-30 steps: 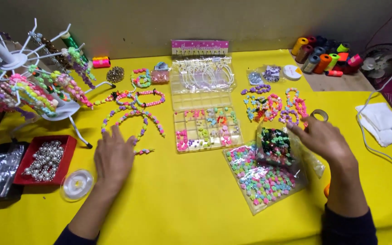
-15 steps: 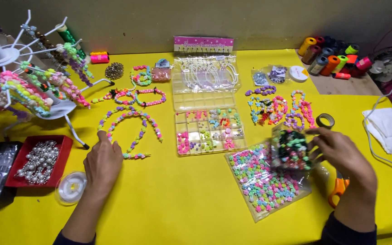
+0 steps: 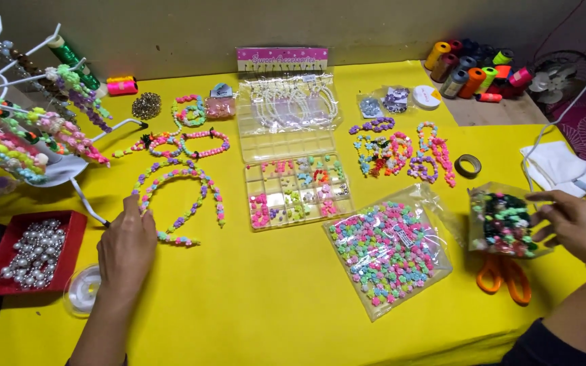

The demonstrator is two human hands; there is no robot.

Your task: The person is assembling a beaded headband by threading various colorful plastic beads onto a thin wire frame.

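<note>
My right hand [image 3: 578,227] holds a small clear bag of dark and green flower beads [image 3: 504,222] at the right side of the yellow table [image 3: 259,305], just above orange-handled scissors [image 3: 504,276]. A larger clear bag of pastel flower beads [image 3: 388,249] lies flat to its left. My left hand [image 3: 127,247] rests palm down on the table, its fingers close to a long beaded necklace [image 3: 183,196]. A reel of clear thread [image 3: 83,298] lies just left of that hand.
An open clear compartment box of beads [image 3: 296,190] sits at centre. Beaded bracelets [image 3: 401,152] lie behind the bags. A white stand hung with bracelets [image 3: 18,135] and a red tray of pearls [image 3: 28,251] are at left. Thread spools [image 3: 473,68] and tape roll [image 3: 468,166] at right.
My right hand has carried the small bag of dark beads from the centre-right of the table out to the right edge, uncovering the scissors. My left hand has stayed flat near the necklace.
</note>
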